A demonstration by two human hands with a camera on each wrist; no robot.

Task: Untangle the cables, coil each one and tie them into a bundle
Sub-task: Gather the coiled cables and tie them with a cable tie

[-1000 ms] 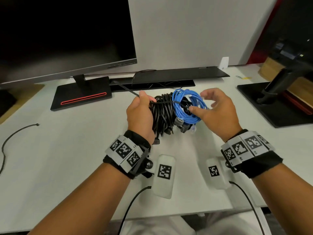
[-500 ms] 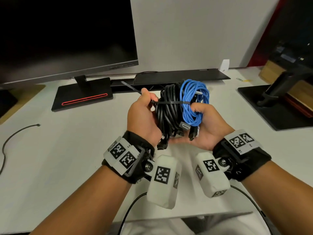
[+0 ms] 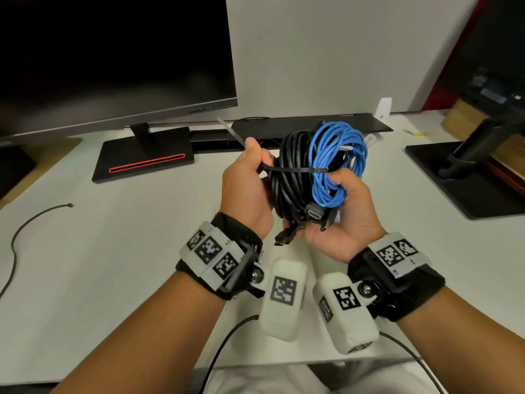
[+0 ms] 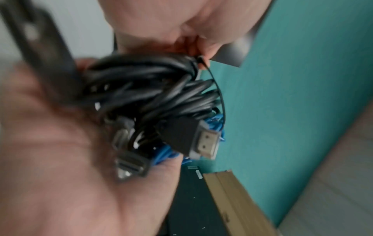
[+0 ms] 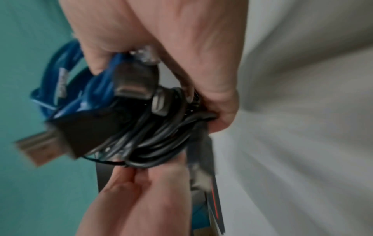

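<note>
A black cable coil (image 3: 289, 177) and a blue cable coil (image 3: 335, 155) are held together above the white table (image 3: 113, 251). A black zip tie (image 3: 292, 169) is looped across both. My left hand (image 3: 255, 157) pinches the tie's tail, which sticks out up and to the left. My right hand (image 3: 341, 191) cradles the bundle palm up, with its thumb over the blue coil. In the left wrist view the tie (image 4: 221, 95) curves round the black coil (image 4: 153, 83), and an HDMI plug (image 4: 201, 140) hangs free. The right wrist view is blurred: my right hand's fingers (image 5: 161, 47) wrap the blue coil (image 5: 66, 63) and the black coil (image 5: 161, 140).
A dark monitor (image 3: 113, 66) on a black stand base (image 3: 147, 163) stands at the back left. A flat black bar (image 3: 298, 127) lies behind the bundle. A second stand (image 3: 468, 172) is at the right, and a loose black cable (image 3: 17, 243) lies at the far left.
My right hand turned palm up and took the bundle from below. The bundle rose off the table toward me. My left hand kept its pinch on the tie's tail.
</note>
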